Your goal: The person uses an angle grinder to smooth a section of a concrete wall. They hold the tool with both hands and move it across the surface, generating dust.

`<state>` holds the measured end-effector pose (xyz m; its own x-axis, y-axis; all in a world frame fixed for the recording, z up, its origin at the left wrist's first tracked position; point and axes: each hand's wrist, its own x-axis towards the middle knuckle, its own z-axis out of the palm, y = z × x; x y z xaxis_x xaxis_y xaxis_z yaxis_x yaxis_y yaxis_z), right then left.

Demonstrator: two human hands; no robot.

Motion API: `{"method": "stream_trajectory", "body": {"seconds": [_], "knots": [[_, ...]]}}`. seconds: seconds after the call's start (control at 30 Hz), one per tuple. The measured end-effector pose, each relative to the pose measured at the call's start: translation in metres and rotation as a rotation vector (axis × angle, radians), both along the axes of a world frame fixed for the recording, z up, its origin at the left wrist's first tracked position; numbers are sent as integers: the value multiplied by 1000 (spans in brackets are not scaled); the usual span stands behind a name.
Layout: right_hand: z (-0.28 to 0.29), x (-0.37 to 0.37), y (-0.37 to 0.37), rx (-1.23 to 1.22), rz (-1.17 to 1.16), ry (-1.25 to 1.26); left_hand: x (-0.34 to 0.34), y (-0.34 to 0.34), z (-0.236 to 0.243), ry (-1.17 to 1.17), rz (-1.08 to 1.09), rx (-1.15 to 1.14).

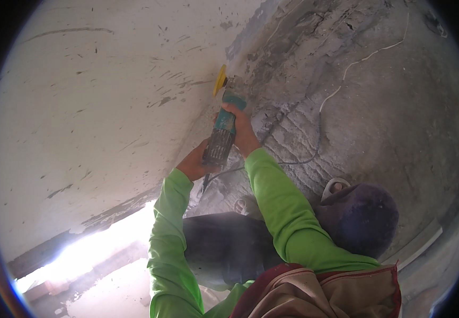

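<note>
An angle grinder [226, 119] with a teal and dark, dusty body is held in both my hands, its head pointing away from me. Its yellow disc [220, 80] stands on edge close to the pale, scuffed wall [107, 116]; whether it touches the wall I cannot tell. Around the rear of the body my left hand [193, 160] is closed, its fingers partly hidden behind the tool. My right hand [243, 129] grips farther forward, just behind the head, with the thumb over the teal casing.
A cable [317, 143] runs from the grinder's rear across the rough, dusty floor [399, 106], turning white farther off. My bent legs [224, 238] and a sandalled foot [337, 186] are beside it. A long pale strip [420, 241] lies at right. Bright light enters through an opening [97, 249] at lower left.
</note>
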<state>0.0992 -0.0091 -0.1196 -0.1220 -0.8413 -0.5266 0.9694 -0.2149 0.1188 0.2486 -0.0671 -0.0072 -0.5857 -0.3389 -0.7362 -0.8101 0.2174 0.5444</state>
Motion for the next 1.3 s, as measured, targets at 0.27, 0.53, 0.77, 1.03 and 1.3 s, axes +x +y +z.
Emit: {"method": "stream_trajectory", "body": {"seconds": [0.27, 0.53, 0.77, 1.03, 1.3], "knots": [[10, -10, -9, 66, -35, 209, -14, -5, 4, -20, -50, -59], [-1, 7, -17, 229, -58, 266, -65, 33, -18, -299, -130, -814], [-6, 10, -27, 234, -40, 273, -68, 22, -26, -341, -90, -786], [-11, 13, -37, 245, -54, 243, -67, 10, -28, -326, -133, -780], [-9, 6, -37, 271, -86, 293, -72, 2, -34, -327, -183, -816]]}}
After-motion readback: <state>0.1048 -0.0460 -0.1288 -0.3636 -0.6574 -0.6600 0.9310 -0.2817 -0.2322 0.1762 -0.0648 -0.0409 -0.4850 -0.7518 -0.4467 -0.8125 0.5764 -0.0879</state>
